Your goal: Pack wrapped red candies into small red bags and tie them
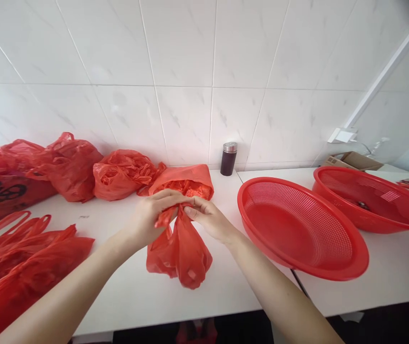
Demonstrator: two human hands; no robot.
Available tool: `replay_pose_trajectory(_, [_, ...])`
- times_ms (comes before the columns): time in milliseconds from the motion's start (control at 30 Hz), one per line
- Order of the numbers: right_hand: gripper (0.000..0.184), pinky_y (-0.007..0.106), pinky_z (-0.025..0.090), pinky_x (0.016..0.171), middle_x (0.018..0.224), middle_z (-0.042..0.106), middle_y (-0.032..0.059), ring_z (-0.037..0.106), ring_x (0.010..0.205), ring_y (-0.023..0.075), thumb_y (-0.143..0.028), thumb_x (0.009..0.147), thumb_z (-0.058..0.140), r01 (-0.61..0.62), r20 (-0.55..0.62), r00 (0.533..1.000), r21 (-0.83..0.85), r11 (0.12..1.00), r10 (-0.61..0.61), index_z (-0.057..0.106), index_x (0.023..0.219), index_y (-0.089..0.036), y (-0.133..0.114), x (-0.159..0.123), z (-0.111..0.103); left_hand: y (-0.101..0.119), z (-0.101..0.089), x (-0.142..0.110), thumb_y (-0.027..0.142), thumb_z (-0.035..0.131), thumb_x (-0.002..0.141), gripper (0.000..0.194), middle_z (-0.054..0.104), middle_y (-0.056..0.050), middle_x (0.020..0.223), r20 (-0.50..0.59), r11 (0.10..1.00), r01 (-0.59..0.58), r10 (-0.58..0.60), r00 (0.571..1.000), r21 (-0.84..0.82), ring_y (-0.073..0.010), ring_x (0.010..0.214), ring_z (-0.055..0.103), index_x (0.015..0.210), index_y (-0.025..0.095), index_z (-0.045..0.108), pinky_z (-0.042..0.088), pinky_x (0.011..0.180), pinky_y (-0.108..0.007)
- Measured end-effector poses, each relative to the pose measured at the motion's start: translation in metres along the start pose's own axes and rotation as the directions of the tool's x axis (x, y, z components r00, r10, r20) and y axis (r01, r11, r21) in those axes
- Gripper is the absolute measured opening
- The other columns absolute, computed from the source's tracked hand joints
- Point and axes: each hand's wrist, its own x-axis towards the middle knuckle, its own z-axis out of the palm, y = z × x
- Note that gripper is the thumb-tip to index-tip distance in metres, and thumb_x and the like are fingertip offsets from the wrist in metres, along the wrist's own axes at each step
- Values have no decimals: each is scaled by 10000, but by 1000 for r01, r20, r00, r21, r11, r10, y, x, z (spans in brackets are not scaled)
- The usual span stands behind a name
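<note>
A filled red plastic bag (186, 184) lies on the white counter (118, 286) in front of me. Both hands grip its gathered neck. My left hand (150, 212) is closed around the twisted plastic from the left. My right hand (208, 217) pinches it from the right with its fingers pressed together. The bag's loose handles (181, 253) hang down towards me, below my hands.
Several more filled red bags (122, 172) lie along the tiled wall at the left, and flat empty red bags (18, 267) at the near left. Two red colander basins (297, 229) (372, 198) stand to the right. A dark flask (228, 158) stands by the wall.
</note>
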Motion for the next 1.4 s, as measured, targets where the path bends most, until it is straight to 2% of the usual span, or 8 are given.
replay_pose_trajectory(133, [321,317,546,753,793,628,-15,672,784,154,-483,886,533,-44,-180,983,-93,995,26,431,740,-216,16,3,-19,-9,-1,-13,236,433,859,402,725,-28,906,136,963,270,-268,954,8,-216,794,664,1208,288,626,533,690,-316])
replay_pose_trajectory(300, [305,266,522,590,738,596,-14,667,641,155,-487,905,413,-233,-537,842,-277,932,51,333,758,-232,67,16,-60,-19,4,-41,354,438,895,257,738,-22,815,181,919,394,-388,903,6,-235,780,677,898,268,680,519,731,-321])
replay_pose_trajectory(433, [283,260,486,631,790,600,10,641,746,164,-474,946,259,-286,-642,766,-392,874,-38,325,797,-242,94,22,-62,-33,21,-48,497,395,914,363,724,-46,1006,61,840,530,-526,848,-118,-248,1008,645,931,252,662,469,914,-353])
replay_pose_trajectory(500, [296,263,456,671,832,608,11,608,787,168,-482,953,237,-298,-648,754,-482,824,-107,360,822,-247,99,24,-52,-46,37,-40,560,323,919,451,692,-59,1082,-45,806,564,-580,814,-179,-235,1025,635,989,240,633,473,911,-355])
replay_pose_trajectory(633, [293,262,386,638,778,613,-7,564,714,184,-464,957,279,-325,-579,799,-644,693,-162,461,864,-254,107,30,-29,-72,76,-12,535,217,945,456,633,-74,1131,-193,807,569,-591,784,-158,-210,1031,603,982,228,552,457,906,-342])
replay_pose_trajectory(800, [274,250,344,604,773,652,-6,588,681,187,-439,964,328,-362,-515,844,-755,547,-152,539,979,-266,118,26,-26,-89,110,1,470,228,955,374,639,-78,1065,-225,775,631,-621,751,-35,-234,914,618,960,246,528,441,771,-341])
replay_pose_trajectory(1100, [245,248,266,555,711,649,6,577,642,178,-407,960,388,-494,-555,829,-788,368,-76,579,921,-259,119,-11,-73,-112,110,-47,385,265,939,315,700,-42,825,-37,700,687,-695,718,192,-229,705,625,903,285,561,364,582,-277])
replay_pose_trajectory(1400, [171,265,246,567,620,603,13,540,584,176,-348,919,474,-516,-581,807,-778,359,-101,598,974,-244,138,-8,-71,-122,119,-42,327,328,900,286,694,-105,874,4,655,664,-713,701,360,-264,744,619,965,271,601,345,613,-306])
